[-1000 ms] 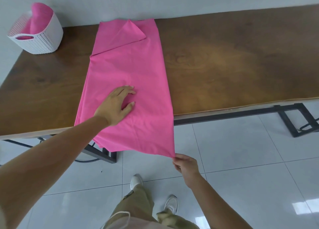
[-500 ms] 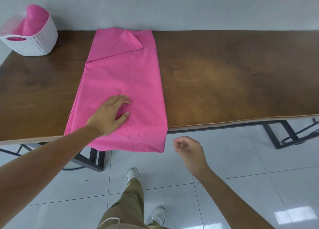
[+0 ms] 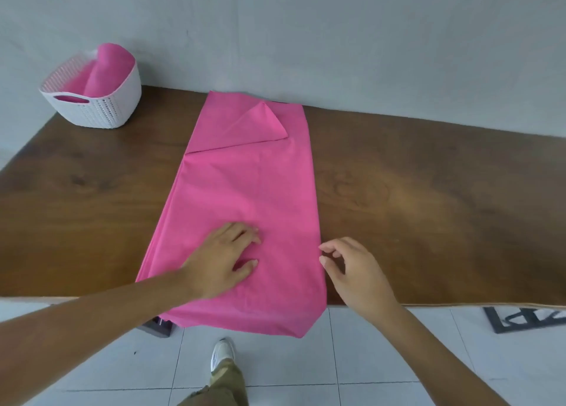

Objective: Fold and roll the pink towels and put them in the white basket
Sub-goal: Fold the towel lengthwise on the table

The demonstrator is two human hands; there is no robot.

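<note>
Resting flat, left hand (image 3: pixel 220 261) presses smooth pink towel (image 3: pixel 254 185).

Pink towels: two, spread towel (image 3: pixel 245 191), rolled towel (image 3: pixel 102 69), perhaps more hidden. White basket (image 3: pixel 101 114): one. Table (image 3: pixel 428 206): one.

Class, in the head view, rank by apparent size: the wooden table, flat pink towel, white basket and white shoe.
1. wooden table
2. flat pink towel
3. white basket
4. white shoe
Basket stands farther off, so real sizes may differ.
</note>
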